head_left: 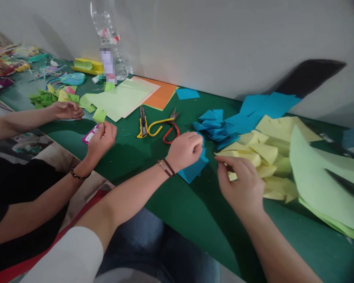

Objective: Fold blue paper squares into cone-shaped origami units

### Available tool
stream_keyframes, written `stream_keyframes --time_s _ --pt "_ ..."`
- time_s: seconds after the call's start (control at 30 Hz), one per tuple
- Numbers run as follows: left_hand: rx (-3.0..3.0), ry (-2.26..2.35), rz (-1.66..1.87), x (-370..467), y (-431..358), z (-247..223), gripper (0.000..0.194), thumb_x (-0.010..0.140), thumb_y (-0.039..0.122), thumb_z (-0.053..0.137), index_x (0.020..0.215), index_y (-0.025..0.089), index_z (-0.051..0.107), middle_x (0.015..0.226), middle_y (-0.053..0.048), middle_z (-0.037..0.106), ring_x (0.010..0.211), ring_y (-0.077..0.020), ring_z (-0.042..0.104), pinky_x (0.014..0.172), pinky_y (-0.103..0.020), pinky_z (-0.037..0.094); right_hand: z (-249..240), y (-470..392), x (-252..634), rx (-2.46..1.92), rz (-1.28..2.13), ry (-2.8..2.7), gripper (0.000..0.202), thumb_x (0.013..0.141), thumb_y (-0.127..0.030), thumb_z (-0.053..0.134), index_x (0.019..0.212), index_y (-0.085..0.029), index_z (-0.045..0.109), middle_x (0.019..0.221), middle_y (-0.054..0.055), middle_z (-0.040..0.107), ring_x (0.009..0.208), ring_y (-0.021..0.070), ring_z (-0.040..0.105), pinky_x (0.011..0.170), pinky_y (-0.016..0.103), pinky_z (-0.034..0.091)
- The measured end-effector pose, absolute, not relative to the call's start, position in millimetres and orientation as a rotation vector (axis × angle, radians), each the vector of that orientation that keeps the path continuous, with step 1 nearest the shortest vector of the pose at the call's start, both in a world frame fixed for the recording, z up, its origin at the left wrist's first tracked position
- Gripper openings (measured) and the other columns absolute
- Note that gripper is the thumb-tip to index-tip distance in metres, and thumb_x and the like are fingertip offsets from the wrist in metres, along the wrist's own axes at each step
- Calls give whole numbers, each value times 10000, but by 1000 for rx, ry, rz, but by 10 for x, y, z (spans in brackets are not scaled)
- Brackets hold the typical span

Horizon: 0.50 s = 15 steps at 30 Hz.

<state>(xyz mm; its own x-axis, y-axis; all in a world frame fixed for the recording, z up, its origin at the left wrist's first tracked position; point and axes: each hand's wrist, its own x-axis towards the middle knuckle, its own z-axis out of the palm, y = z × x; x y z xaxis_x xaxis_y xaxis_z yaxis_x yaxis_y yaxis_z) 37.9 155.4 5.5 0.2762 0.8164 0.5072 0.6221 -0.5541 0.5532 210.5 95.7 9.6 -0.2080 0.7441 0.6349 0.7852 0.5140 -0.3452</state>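
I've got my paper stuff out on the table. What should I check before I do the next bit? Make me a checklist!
1. Blue squares close by: ok, they lie under your left hand; see the blue squares.
2. Right hand empty: cannot tell, its fingertips are pinched together beside the yellow folded papers.
3. Scissors closed: not ok, the blades look a bit apart.
4. Yellow cutter blade tucked in: cannot tell, it is too small to see.
5. Other person's nearer hand away from yours: ok, it is off to your left, not touching you.
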Motion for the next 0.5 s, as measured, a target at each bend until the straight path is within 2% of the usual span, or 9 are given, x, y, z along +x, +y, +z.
stream_keyframes --time_s 0.3,0.5 --pt "2302 1307 1161 383 1539 44 356 776 49 440 628 232 173 652 -5 411 692 -159 455 671 -286 393 71 967 2058 -1240 -68 -2043 175 899 -177 508 960 -239 660 808 51 684 773 210 638 717 357 510" --pt "2280 1309 1167 388 1543 40 362 782 51 443 631 233 169 649 -1 403 691 -154 446 783 -285 443 28 990 2068 -1199 -67 -2123 164 900 -204 523 955 -227 675 786 48 689 757 218 632 719 366 512"
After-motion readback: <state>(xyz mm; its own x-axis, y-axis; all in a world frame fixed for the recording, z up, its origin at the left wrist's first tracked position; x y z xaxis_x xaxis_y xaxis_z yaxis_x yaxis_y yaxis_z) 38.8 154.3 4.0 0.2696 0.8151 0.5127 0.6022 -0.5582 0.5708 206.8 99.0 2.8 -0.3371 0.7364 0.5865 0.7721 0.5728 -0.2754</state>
